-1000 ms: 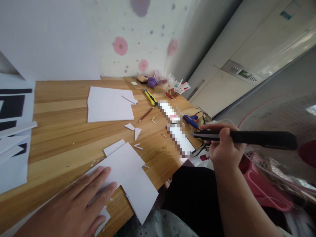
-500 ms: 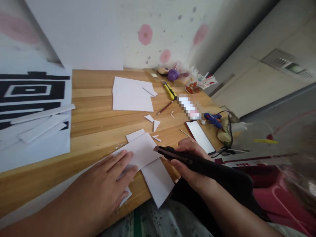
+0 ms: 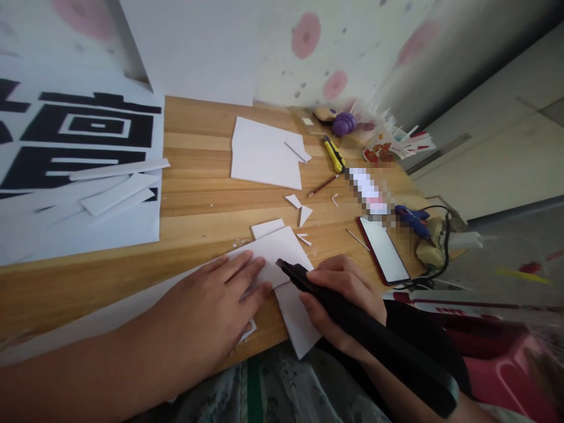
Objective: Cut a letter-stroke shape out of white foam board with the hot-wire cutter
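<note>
Across the middle of the frame stretches your wooden desk (image 3: 198, 205). At the left lies one printed sheet (image 3: 147, 226) with bold black shapes, its left side cut off and partly covered by at least three white strips (image 3: 118, 191); their overlap hides the exact count. From lower left to centre runs your long white board (image 3: 284, 244), smooth, plain and straight-edged, much of it hidden by your left hand (image 3: 215, 299), which lies palm down with its fingers slightly apart. One white piece (image 3: 295, 317) shows below it. At lower centre-right, your right hand (image 3: 359, 288) is clamped around one black cutter (image 3: 374, 335); its blade tip is over the board, but whether they touch you cannot tell. One spare white board (image 3: 264, 153) sits upper centre. Right of centre is one red-edged phone (image 3: 388, 252), with a pixelated bright patch above it and one blue glue gun (image 3: 412, 220) beside it. Upper right of centre lies one yellow cutter (image 3: 333, 154), then one pencil (image 3: 324, 185). Two triangular scraps (image 3: 305, 215) are smallest, near centre.
</note>
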`<state>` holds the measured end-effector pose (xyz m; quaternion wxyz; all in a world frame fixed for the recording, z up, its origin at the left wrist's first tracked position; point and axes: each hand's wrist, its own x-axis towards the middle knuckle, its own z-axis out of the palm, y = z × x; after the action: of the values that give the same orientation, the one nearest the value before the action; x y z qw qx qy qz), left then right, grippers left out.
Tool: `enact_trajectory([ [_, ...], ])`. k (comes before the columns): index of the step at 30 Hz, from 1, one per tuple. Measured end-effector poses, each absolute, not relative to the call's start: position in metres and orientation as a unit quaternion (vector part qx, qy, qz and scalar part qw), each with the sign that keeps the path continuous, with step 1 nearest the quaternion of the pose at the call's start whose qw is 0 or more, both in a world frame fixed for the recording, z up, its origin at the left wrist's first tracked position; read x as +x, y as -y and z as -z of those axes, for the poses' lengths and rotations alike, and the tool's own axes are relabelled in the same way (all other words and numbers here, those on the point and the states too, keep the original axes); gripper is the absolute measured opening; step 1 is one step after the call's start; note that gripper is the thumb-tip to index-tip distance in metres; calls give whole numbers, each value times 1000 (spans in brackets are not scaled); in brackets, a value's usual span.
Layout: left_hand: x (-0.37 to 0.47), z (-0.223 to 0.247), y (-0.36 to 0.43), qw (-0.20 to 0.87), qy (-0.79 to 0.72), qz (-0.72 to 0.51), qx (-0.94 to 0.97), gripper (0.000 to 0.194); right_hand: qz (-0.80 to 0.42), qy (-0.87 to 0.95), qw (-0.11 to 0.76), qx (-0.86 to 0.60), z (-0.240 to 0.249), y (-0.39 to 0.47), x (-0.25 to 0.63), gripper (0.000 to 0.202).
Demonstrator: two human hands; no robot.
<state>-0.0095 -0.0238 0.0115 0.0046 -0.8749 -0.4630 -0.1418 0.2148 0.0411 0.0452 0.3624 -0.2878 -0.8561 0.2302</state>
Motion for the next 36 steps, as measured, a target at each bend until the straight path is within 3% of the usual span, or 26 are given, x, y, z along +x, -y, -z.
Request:
enact_trajectory([
  [36,-8,-16,24,-13,457,120,-881,40,-197,888,334,-248,-43,-46,215,27],
])
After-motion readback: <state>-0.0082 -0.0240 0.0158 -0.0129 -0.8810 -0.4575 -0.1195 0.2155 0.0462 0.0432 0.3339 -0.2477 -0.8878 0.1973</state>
